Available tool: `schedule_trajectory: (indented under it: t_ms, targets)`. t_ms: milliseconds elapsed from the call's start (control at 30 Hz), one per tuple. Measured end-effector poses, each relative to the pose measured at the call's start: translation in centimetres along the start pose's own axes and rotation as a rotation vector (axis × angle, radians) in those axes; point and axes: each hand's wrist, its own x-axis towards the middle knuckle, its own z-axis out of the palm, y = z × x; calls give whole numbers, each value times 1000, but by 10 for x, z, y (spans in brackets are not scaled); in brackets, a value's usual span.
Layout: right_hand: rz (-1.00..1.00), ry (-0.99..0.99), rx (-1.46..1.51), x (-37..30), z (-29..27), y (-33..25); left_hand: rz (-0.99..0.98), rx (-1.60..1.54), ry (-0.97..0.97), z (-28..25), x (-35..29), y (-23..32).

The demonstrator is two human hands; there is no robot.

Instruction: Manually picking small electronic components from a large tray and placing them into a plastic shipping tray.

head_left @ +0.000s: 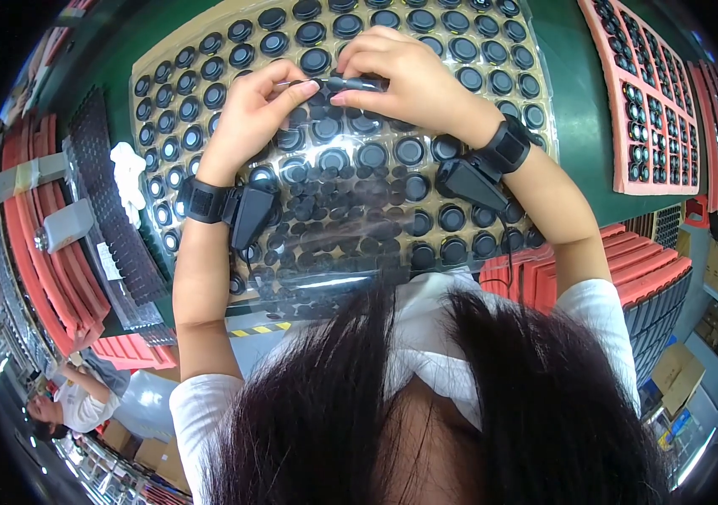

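Left hand (pixel 253 108): nearly closed, thumb and forefinger pinching the near end of a dark glossy strip, the other fingers curled in
Right hand (pixel 409 77): half curled, thumb below and fingers above the same strip, closed on its other end just beside the left fingertips
Dark glossy strip (pixel 350 84): between the two hands, seemingly the rolled far edge of the clear film sheet (pixel 338 276)
Clear film sheet: spread below the hands and between the forearms, reaching toward the wearer's body, over part of the tan tray (pixel 159 59); glare hides some of its outline
Thin black discs (pixel 301 208): scattered thickly in the film's area; whether stuck to it or loose underneath, I cannot tell
Round black parts (pixel 452 219): in rows across the tray, some showing through the film
Handling: probably light, limp and slick, quick to crease or spring into a curl; the discs look thin enough to bend
Where to hold: the margins seem best, one pinch per corner, evenly tensioned, fingertips off the discs
Around: green table (pixel 578 139), white cloth (pixel 128 175) at left, pink foam tray (pixel 617 147) at right
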Motion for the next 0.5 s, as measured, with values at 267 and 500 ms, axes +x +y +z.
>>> schedule_trajectory:
  t_ms: [267,500]
  targets:
    - [55,-12,-37,-2,2,4,-21,1,-5,0,1,-2]
    - [28,-28,22,-1,0,7,14,-20,-2,0,1,-1]
